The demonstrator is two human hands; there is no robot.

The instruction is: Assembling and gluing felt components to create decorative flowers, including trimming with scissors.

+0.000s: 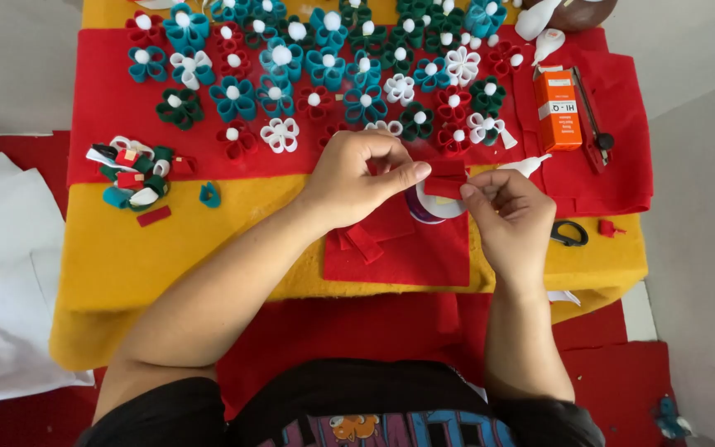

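Hold the red felt strip (445,177), just below the felt flowers (324,70), pinched between left hand (356,178) and right hand (511,217), keeping its edges aligned and both grips firm.

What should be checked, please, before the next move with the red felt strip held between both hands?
1. Strip held by both hands: ok. Left hand and right hand pinch the red felt strip at its two ends.
2. Strip folded evenly: cannot tell, the fingers cover its edges.
3. Glue bottle within reach: ok, its white tip lies just beyond the right hand.
4. Spare red felt pieces: ok, they lie under the hands.
5. Scissors at hand: ok, right of the right hand.
6. Finished felt flowers out of the way: ok, they lie beyond the hands.
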